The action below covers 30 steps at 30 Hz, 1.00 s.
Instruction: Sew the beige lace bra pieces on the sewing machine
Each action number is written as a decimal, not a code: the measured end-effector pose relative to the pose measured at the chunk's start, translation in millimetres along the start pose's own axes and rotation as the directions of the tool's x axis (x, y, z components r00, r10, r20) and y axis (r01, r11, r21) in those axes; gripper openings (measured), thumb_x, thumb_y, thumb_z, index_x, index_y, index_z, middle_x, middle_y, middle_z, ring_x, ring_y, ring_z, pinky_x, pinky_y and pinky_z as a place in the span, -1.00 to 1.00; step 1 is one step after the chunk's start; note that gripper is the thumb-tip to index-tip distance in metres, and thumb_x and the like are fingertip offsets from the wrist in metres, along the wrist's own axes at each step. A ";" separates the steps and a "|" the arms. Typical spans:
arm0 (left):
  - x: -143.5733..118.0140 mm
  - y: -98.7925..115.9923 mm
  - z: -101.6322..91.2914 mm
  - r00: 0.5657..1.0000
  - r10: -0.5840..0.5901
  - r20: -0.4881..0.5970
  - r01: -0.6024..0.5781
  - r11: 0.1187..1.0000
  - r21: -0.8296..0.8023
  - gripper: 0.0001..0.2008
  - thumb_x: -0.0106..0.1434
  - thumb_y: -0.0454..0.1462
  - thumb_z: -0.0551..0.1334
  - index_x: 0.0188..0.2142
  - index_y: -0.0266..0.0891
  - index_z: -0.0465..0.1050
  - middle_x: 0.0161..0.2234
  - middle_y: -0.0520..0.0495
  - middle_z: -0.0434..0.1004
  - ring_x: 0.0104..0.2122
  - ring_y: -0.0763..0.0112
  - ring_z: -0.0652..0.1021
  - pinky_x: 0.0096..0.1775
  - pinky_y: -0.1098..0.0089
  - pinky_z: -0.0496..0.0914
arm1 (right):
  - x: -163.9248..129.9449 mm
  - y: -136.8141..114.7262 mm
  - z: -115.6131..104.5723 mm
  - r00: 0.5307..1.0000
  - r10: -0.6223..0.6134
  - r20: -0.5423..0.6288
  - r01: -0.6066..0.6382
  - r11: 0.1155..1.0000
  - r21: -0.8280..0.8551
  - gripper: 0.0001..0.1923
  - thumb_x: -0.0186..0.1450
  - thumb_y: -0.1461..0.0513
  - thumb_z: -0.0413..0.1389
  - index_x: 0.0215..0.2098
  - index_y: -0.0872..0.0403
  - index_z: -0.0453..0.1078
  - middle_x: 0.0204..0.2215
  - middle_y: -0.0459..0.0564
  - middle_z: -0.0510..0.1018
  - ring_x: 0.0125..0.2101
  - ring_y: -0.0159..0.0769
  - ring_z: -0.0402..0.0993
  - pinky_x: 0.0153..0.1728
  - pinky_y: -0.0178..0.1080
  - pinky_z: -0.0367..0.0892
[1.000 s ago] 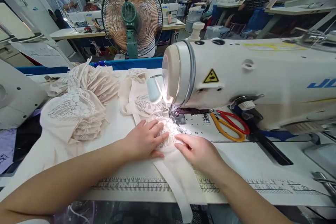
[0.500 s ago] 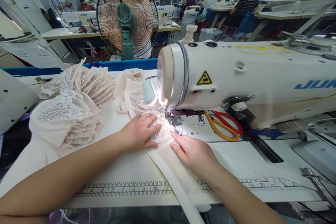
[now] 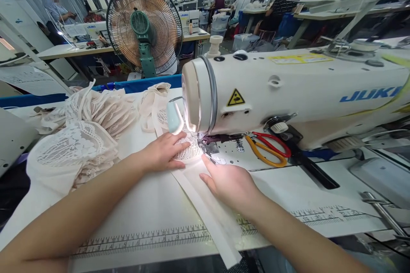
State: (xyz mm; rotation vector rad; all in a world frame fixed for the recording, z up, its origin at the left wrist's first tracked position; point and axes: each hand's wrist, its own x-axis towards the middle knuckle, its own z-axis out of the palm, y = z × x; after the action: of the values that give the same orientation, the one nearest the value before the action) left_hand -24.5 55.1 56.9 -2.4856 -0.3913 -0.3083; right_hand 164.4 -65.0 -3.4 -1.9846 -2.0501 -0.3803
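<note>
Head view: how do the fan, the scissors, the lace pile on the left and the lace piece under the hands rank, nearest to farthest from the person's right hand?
From the right hand:
1. Lace piece: touching it.
2. Scissors: ahead and right, by the machine.
3. Lace pile: across on the table's left.
4. Fan: farthest, behind the table.

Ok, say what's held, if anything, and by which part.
Left hand lies on the garment's lace, right hand on its plain part; any pinch is unclear.
</note>
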 end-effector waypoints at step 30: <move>-9.1 83.2 16.1 0.987 -0.160 0.017 0.159 0.986 0.046 -0.32 0.28 0.08 -0.04 0.18 -0.42 0.14 0.21 -0.41 0.06 0.20 -0.12 0.10 0.15 0.07 0.12 | -29.8 44.1 31.8 0.929 -0.195 -0.315 0.241 0.964 0.111 -0.55 0.31 0.18 -0.12 0.08 0.20 0.31 -0.08 0.14 0.52 -0.15 -0.05 0.50 -0.29 -0.07 0.47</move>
State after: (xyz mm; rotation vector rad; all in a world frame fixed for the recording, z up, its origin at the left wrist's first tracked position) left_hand -2.2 -1.9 -2.3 -2.4203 -0.6019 -0.3347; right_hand 209.1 -79.8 -43.6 -1.5099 -2.0381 -0.5246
